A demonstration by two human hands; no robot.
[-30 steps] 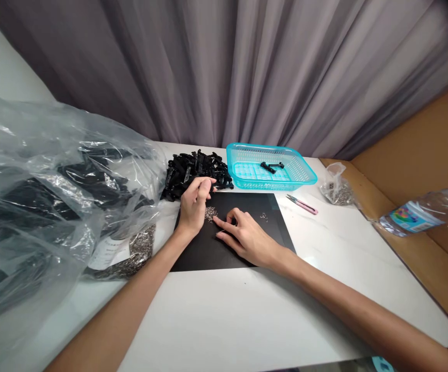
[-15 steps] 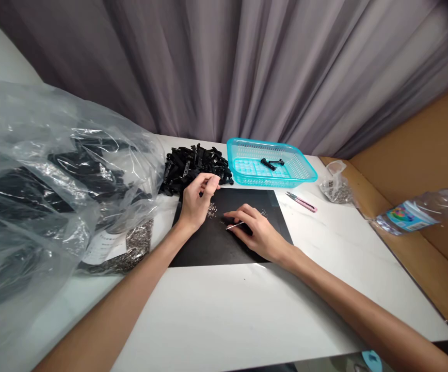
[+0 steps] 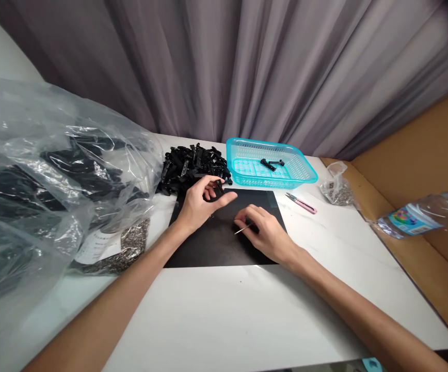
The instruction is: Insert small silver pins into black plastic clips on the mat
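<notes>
My left hand [image 3: 200, 204] is curled over the far left part of a black mat [image 3: 208, 250]. A small black plastic part [image 3: 219, 187] is in its fingers, with the thumb held out to the right. Beside it, low over the mat, my right hand [image 3: 260, 227] has its thumb and forefinger pinched together. A thin metal rod [image 3: 242, 228] pokes out of that hand, pointing to the lower left. Behind my left hand lies a heap of black plastic parts [image 3: 193, 163], whose near edge it partly hides.
A blue basket [image 3: 309, 178] holds a few black parts. Pink-handled snips [image 3: 301, 203] and a small bag of metal bits [image 3: 340, 191] lie at the right, near a plastic bottle [image 3: 410, 219]. Large clear bags [image 3: 65, 155] and a labelled bag of metal pieces [image 3: 131, 248] crowd the left.
My left hand has turned and its thumb has moved out, so the black part now shows. My right hand has shifted slightly right, still gripping the rod.
</notes>
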